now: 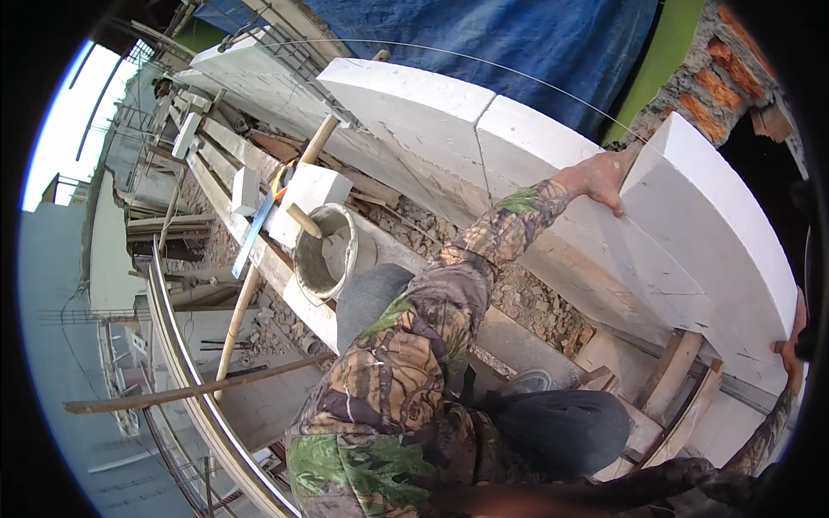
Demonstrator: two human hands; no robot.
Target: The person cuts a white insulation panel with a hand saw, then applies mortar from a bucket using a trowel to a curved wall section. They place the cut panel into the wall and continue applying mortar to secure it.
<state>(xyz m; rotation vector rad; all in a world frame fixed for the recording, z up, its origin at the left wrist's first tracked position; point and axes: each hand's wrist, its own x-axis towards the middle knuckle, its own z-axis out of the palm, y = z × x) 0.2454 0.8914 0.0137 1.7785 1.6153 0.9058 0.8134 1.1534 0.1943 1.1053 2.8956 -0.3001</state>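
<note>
A big white aerated concrete block [704, 233] stands on edge at the right end of a low wall. My left hand [598, 179] grips its left end, the thumb on the near face and the fingers partly hidden. At the opposite end my right hand [788, 354] presses against the block, partly cut off by the picture's dark rim. Left of my left hand, another white block [535, 142] sits in the wall row, with a further block [410, 91] beside it. A thin string [509, 69] runs above their top edges.
A mortar bucket [326, 259] stands on the planks to my left, by a handsaw [255, 233] and a cut white block [306, 197]. Rubble [535, 302] lies along the wall's foot. Broken brickwork [717, 73] rises at the far right, near a blue tarp [484, 34].
</note>
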